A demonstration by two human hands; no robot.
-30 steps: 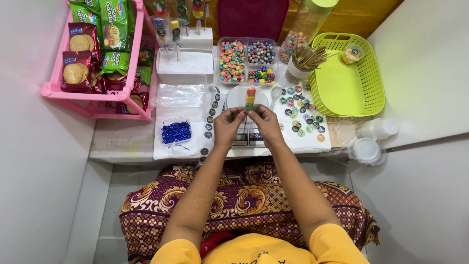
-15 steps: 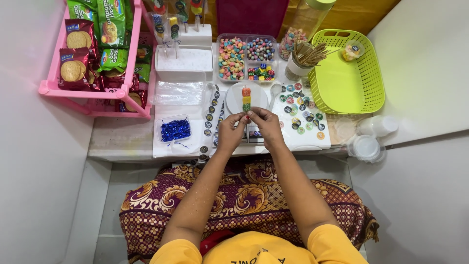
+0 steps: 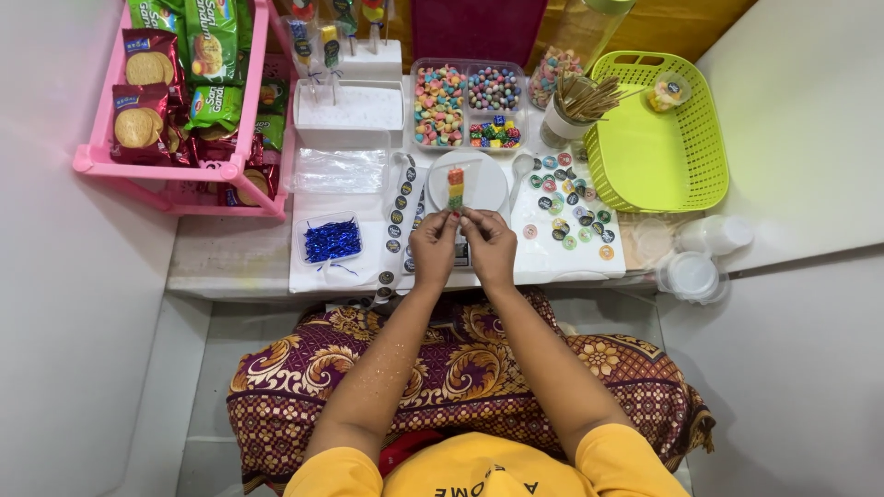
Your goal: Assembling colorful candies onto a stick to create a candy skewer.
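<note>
Both hands met over the white plate [image 3: 488, 179] — the left hand [image 3: 433, 247] and the right hand [image 3: 491, 247] pinched together on the base of a candy skewer [image 3: 455, 187], held upright just before the candy box [image 3: 467, 103] — the green basket [image 3: 681, 175] well apart.

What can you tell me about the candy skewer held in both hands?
The candy skewer is a short stack of small sweets, red-orange at the top, then yellow, green and darker pieces lower down. It stands about upright, pointing away from the person, over a round white plate. The left hand and right hand pinch its lower end between fingertips. Whatever stick is inside is hidden by the sweets and fingers.
</note>
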